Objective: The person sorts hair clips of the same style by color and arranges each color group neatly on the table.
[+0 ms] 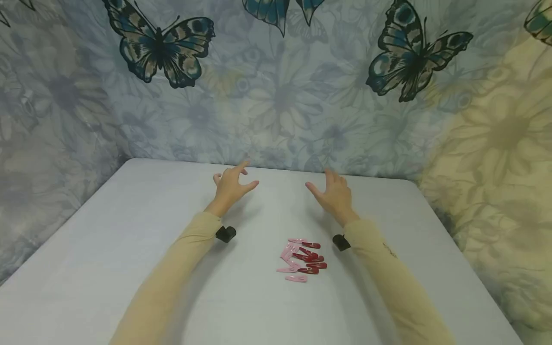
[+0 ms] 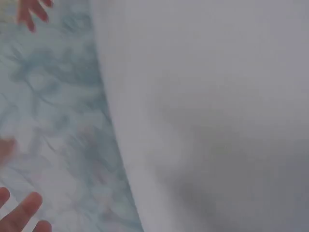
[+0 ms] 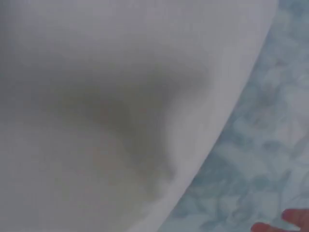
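Observation:
Both hands reach out over the far part of the white table, holding nothing. The left hand [image 1: 230, 187] has its fingers spread and slightly bent, thumb pointing right. Facing it, the right hand [image 1: 336, 194] is spread too, its thumb toward the left. Nearer the body, between the forearms, lies a loose pile of snap hair clips: pink hair clips [image 1: 296, 278] mostly on the left and dark red hair clips [image 1: 316, 265] mostly on the right, some overlapping. In the left wrist view, fingertips [image 2: 31, 203] show at the lower left; in the right wrist view, fingertips [image 3: 294, 216] show at the lower right.
The white table [image 1: 129, 230] ends at a back edge just beyond the hands. Behind it hangs a floral cloth [image 1: 280, 96] with large butterflies, which also covers both sides. A small black device [image 1: 226, 234] sits at the left wrist, another black device [image 1: 341, 242] at the right.

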`<state>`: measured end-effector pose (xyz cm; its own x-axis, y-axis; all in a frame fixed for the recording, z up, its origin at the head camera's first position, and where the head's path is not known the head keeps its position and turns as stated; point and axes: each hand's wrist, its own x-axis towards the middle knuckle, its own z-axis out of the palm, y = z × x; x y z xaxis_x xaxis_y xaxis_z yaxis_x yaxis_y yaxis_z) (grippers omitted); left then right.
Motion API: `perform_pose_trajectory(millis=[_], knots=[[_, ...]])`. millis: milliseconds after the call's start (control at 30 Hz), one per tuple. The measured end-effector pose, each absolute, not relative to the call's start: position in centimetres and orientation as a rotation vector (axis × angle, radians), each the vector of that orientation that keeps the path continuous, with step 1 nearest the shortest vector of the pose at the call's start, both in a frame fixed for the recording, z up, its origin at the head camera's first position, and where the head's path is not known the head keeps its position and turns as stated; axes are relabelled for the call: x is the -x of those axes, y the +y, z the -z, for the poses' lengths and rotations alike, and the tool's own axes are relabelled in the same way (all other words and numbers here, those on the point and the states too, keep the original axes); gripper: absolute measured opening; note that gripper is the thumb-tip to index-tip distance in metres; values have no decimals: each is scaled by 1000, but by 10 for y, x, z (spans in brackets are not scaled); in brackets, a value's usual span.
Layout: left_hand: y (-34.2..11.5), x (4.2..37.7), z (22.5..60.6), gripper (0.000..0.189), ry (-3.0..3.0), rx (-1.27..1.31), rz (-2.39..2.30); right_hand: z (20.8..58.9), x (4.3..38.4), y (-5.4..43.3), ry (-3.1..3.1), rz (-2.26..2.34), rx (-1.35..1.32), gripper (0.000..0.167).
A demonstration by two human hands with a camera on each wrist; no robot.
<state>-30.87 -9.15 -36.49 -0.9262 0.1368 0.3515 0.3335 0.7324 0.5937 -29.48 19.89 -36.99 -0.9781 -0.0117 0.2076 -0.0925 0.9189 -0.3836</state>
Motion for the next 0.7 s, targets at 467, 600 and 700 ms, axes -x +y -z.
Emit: perform_pose_trajectory(millis=[467, 600, 700], knots=[[-68, 258, 371, 37, -2310, 461, 1445, 370, 242, 180, -2629, -1199, -134, 54], [-65, 251, 377, 33, -2300, 472, 1492, 371, 231, 180, -2631, -1240, -133, 51], [-63, 248, 383, 27, -2300, 474, 1524, 374, 224, 180, -2630, -1244, -119, 49]])
